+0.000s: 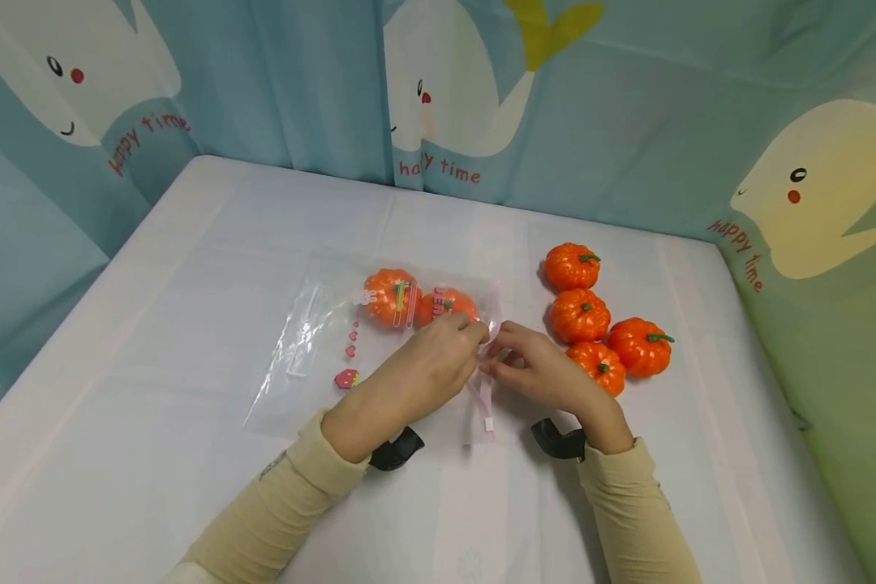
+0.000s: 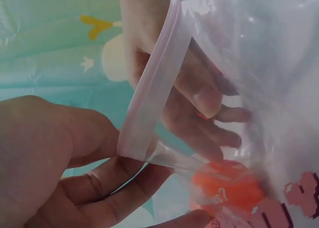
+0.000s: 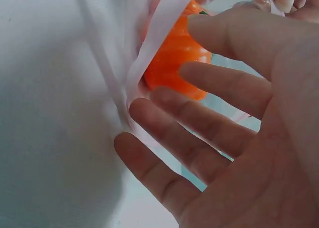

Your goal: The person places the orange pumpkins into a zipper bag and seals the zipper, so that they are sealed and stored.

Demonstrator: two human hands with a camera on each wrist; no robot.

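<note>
A clear zip bag (image 1: 302, 324) with pink prints lies flat, its pink slider strip (image 2: 152, 88) facing right. Inside it are two small orange toy pumpkins (image 1: 390, 298). My left hand (image 1: 438, 357) pinches the bag's edge at the mouth between thumb and fingers, as the left wrist view shows. At the mouth is my right hand (image 1: 543, 369), its fingers (image 3: 184, 133) spread and fairly straight beside the strip. In the right wrist view an orange pumpkin (image 3: 174, 63) shows beyond those fingers; nothing is gripped there.
Several more orange toy pumpkins (image 1: 580, 315) with green stems sit grouped to the right of the bag. A pale cloth covers the table (image 1: 153, 454). Blue curtains (image 1: 321, 89) with whale prints stand along the back and sides. Black wrist mounts (image 1: 558, 440) sit under both wrists.
</note>
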